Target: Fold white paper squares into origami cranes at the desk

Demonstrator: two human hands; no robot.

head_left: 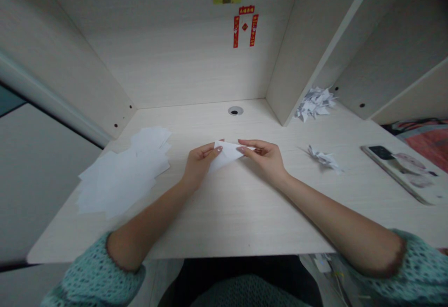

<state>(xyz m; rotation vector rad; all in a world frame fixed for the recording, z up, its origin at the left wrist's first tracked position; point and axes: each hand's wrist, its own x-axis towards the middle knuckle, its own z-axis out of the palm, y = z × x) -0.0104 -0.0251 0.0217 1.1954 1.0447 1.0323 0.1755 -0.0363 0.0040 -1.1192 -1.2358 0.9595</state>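
Dim, greyish, diffuse lighting; desk (245, 223) & lower back panel (182, 78) brighter, upper R corner v. dark. Soft shadow under R hand (268, 157) & forearm (332, 210). Paper pile (122, 171) slightly washed out, sheet edges merging. Low contrast, bit soft; wide-angle distortion stretches phone (413, 176) nr R edge.

– What is the bench (224, 223) made of?
– It looks like wood, smooth and rather matt, with a fine grain.
– And the folded sheet (227, 154)?
– This is paper, matt, same as the loose sheets (122, 174).
– And the sleeves (94, 272)?
– They are of knitted cloth, rough, with small holes.
– And the phone (413, 176)?
– Its back seems smooth, slightly glossy.
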